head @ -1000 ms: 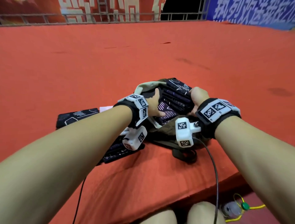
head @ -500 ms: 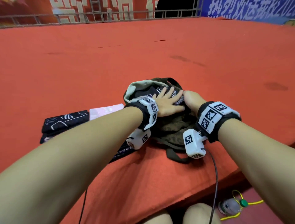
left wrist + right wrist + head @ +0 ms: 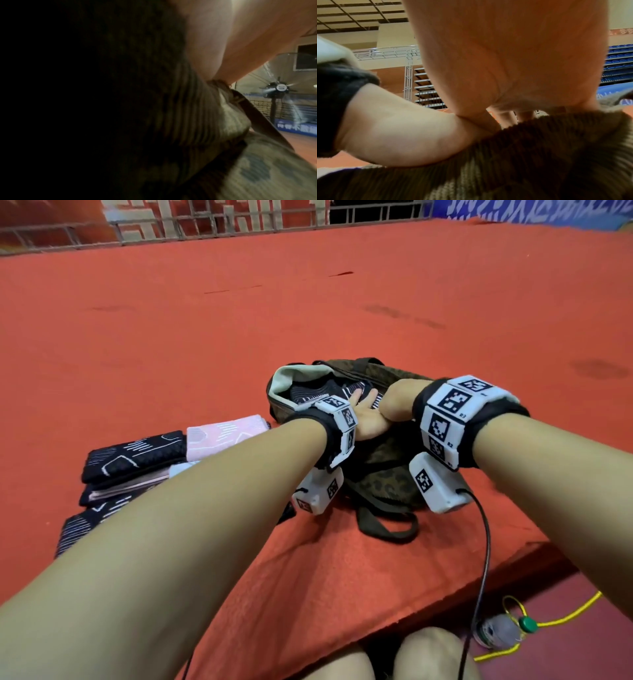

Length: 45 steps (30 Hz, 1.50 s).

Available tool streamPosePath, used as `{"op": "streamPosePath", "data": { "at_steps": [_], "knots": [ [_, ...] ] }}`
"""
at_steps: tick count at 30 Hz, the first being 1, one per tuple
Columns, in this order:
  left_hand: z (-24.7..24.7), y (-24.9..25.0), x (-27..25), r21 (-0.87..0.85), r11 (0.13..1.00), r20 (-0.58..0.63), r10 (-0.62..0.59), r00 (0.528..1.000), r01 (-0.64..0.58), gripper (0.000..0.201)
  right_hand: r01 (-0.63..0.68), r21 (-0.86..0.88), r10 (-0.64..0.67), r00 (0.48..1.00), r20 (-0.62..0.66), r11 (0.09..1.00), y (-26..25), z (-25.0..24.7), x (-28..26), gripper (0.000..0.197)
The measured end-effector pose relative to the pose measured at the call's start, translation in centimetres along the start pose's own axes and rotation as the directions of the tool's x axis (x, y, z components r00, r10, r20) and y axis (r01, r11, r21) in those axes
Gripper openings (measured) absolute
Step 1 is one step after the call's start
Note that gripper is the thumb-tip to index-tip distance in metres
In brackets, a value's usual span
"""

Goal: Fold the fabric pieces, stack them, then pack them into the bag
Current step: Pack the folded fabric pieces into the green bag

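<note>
A leopard-print bag (image 3: 380, 477) lies on the red table near the front edge, its mouth with pale lining (image 3: 294, 374) turned away from me. Dark patterned fabric (image 3: 315, 393) sits inside the mouth. My left hand (image 3: 364, 412) reaches in with straight fingers lying on that fabric. Right beside it, my right hand (image 3: 397, 402) curls over the bag's near rim (image 3: 539, 129); its fingers (image 3: 506, 117) dip behind the rim. A stack of folded pieces, black (image 3: 137, 453) and pink (image 3: 226, 433), lies left of the bag, partly hidden by my left forearm.
The bag's strap (image 3: 387, 530) trails toward the table's front edge (image 3: 445, 597). A cable (image 3: 486, 546) hangs from my right wrist over that edge. A bottle with a green cap (image 3: 500, 631) and a yellow cord lie on the floor. A railing (image 3: 205, 224) stands far behind.
The dark fabric stack has gone down into the bag. My left hand moved from its side to lie flat on top. My right hand let go of the stack and shifted to the rim.
</note>
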<state>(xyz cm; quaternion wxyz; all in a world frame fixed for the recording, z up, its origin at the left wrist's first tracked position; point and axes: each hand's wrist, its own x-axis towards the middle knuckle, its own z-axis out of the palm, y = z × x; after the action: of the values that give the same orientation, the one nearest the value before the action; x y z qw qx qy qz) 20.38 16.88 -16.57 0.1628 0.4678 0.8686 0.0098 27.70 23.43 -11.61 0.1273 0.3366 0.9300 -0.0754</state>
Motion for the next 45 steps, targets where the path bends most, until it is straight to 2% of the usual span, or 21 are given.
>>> {"op": "streamPosePath", "data": {
  "at_steps": [2, 4, 6, 8, 10, 12, 14, 17, 19, 20, 21, 23, 26, 28, 29, 31, 35, 37, 41, 43, 45],
  "knots": [
    [0.3, -0.3, 0.9, -0.074, 0.997, 0.047, 0.021, 0.999, -0.018, 0.061, 0.008, 0.015, -0.008, 1.0, -0.028, 1.0, 0.4, 0.2, 1.2, 0.042],
    [0.8, -0.7, 2.1, -0.206, 0.978, 0.073, -0.002, 0.997, 0.018, 0.065, 0.001, -0.055, -0.001, 1.0, 0.0, 0.999, 0.5, 0.5, 1.2, 0.044],
    [0.9, -1.0, 2.5, -0.3, 0.952, 0.065, -0.044, 0.997, 0.062, 0.075, -0.014, 0.036, 0.013, 1.0, 0.012, 0.999, 0.0, 0.5, 0.8, 0.046],
    [0.5, -1.4, 1.5, -0.316, 0.948, 0.023, -0.024, 0.999, 0.03, 0.077, -0.002, 0.123, 0.002, 1.0, 0.001, 0.992, -0.2, 0.5, 0.2, 0.049],
    [-0.6, -2.4, -0.6, -0.372, 0.926, -0.064, 0.042, 0.997, -0.063, 0.074, 0.022, 0.126, -0.018, 0.999, -0.033, 0.992, -0.1, 0.5, -0.3, 0.059],
    [-2.1, -4.3, -3.0, -0.494, 0.856, -0.186, 0.07, 0.98, -0.155, 0.074, 0.075, 0.168, -0.048, 0.986, -0.159, 0.983, -0.3, 0.6, -0.4, 0.064],
    [-4.3, -7.1, -5.4, -0.588, 0.789, -0.291, -0.005, 0.957, -0.175, 0.063, 0.138, 0.161, -0.089, 0.955, -0.282, 0.977, -1.4, 0.7, -0.7, 0.06],
    [-7.9, -11.7, -9.6, -0.59, 0.805, -0.33, -0.176, 0.927, -0.057, 0.042, 0.3, 0.092, -0.254, 0.906, -0.34, 0.949, -5.0, 0.6, -3.0, 0.045],
    [-9.2, -14.8, -12.2, -0.566, 0.822, -0.264, -0.259, 0.929, 0.068, 0.038, 0.441, 0.068, -0.401, 0.863, -0.308, 0.895, -8.4, 0.5, -4.8, 0.019],
    [-9.3, -16.1, -13.3, -0.528, 0.836, -0.194, -0.291, 0.937, 0.15, 0.042, 0.49, 0.058, -0.459, 0.846, -0.27, 0.87, -10.1, 0.7, -5.4, 0.018],
    [-9.0, -17.3, -14.5, -0.467, 0.855, -0.12, -0.313, 0.942, 0.225, 0.048, 0.526, 0.036, -0.507, 0.833, -0.221, 0.85, -11.8, 1.0, -5.8, 0.021],
    [-7.5, -19.8, -17.1, -0.369, 0.867, 0.0, -0.361, 0.933, 0.335, 0.058, 0.583, 0.016, -0.574, 0.804, -0.156, 0.812, -15.2, 2.1, -6.2, 0.049],
    [-4.5, -24.2, -20.0, -0.244, 0.878, 0.007, -0.423, 0.906, 0.412, 0.069, 0.676, 0.062, -0.666, 0.735, -0.129, 0.734, -20.2, 4.1, -6.8, 0.067],
    [-2.5, -26.6, -21.0, -0.227, 0.853, 0.001, -0.482, 0.876, 0.469, 0.076, 0.712, 0.079, -0.701, 0.701, -0.129, 0.697, -22.9, 6.1, -7.3, 0.075],
    [-1.6, -27.3, -21.4, -0.267, 0.826, 0.017, -0.511, 0.859, 0.497, 0.08, 0.712, 0.061, -0.703, 0.701, -0.125, 0.699, -23.8, 7.5, -7.5, 0.077],
    [-0.2, -28.2, -21.7, -0.397, 0.741, 0.068, -0.565, 0.823, 0.542, 0.093, 0.668, -0.021, -0.666, 0.738, -0.111, 0.744, -24.6, 10.8, -7.8, 0.078],
    [0.8, -29.6, -21.4, -0.512, 0.662, 0.122, -0.575, 0.809, 0.547, 0.115, 0.615, -0.058, -0.618, 0.781, -0.09, 0.786, -24.4, 13.1, -7.6, 0.082],
    [0.5, -29.6, -21.4, -0.528, 0.623, 0.177, -0.584, 0.792, 0.577, 0.112, 0.6, -0.043, -0.601, 0.797, -0.063, 0.799, -24.7, 12.6, -7.5, 0.083],
    [-0.5, -27.6, -22.5, -0.559, 0.551, 0.266, -0.59, 0.763, 0.62, 0.068, 0.587, -0.019, -0.587, 0.808, -0.048, 0.81, -24.9, 12.5, -7.4, 0.087],
    [-0.5, -27.8, -22.8, -0.579, 0.524, 0.317, -0.561, 0.765, 0.624, 0.069, 0.579, 0.045, -0.579, 0.815, -0.025, 0.814, -24.8, 12.1, -7.4, 0.092],
    [-0.5, -28.5, -23.0, -0.618, 0.504, 0.361, -0.501, 0.787, 0.604, 0.085, 0.561, 0.21, -0.576, 0.818, 0.012, 0.801, -24.6, 11.1, -7.3, 0.099]
  ]
}}
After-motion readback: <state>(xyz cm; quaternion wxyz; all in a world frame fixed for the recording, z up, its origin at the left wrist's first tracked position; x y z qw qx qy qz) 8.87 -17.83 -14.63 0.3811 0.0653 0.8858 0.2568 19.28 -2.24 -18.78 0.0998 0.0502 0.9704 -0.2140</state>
